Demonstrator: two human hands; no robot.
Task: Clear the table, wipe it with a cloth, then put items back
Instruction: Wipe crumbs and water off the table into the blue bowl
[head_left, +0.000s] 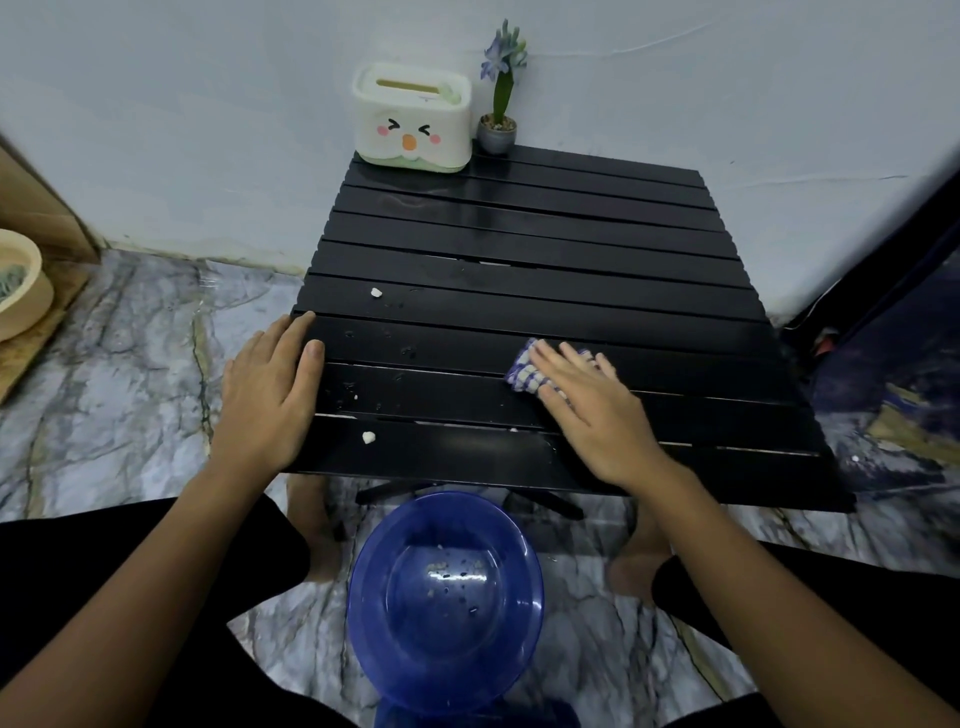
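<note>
A low black slatted table (519, 249) stands against the wall. My right hand (592, 410) lies flat on a blue-and-white checked cloth (524, 369), pressing it onto the near right slats. My left hand (270, 395) rests flat on the table's near left edge, fingers together, holding nothing. Two white crumbs (376, 292) (368, 437) and small specks lie on the near slats. A white tissue box (413, 117) with a cartoon face and a small potted purple flower (497, 124) stand at the far edge.
A blue plastic basin (444, 603) with some crumbs in it sits on the marble floor between my knees, below the table's front edge. A cream bowl (18, 286) rests on a wooden board at far left. Dark fabric lies to the right.
</note>
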